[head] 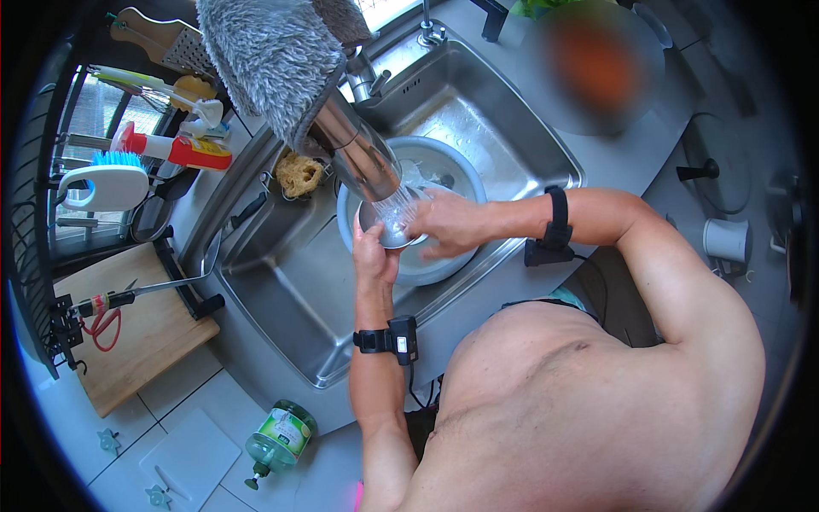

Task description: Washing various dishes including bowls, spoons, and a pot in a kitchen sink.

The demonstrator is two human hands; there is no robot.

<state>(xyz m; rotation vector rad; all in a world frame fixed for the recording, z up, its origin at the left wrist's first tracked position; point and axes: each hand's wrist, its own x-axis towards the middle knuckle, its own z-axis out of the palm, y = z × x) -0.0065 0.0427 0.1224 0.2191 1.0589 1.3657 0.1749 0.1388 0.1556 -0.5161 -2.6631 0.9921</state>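
A steel faucet spout [363,153] sprays water into a small metal bowl [391,237]. My left hand [376,251] grips the bowl's rim from the near left side, thumb over the edge. At the bowl's right side is my right hand [448,223], fingers slightly blurred and partly hidden by the spray; whether it holds anything cannot be told. Below both hands a round light-blue basin [475,185] with water in it stands across the middle of the double steel sink [524,147].
A loofah sponge [299,174] sits at the sink's back left. Utensils and a brush [105,185] hang at the left, above a wooden board [147,333]. A green pump bottle [280,435] stands near the sink's left front. A blurred plate with something orange [595,64] is back right.
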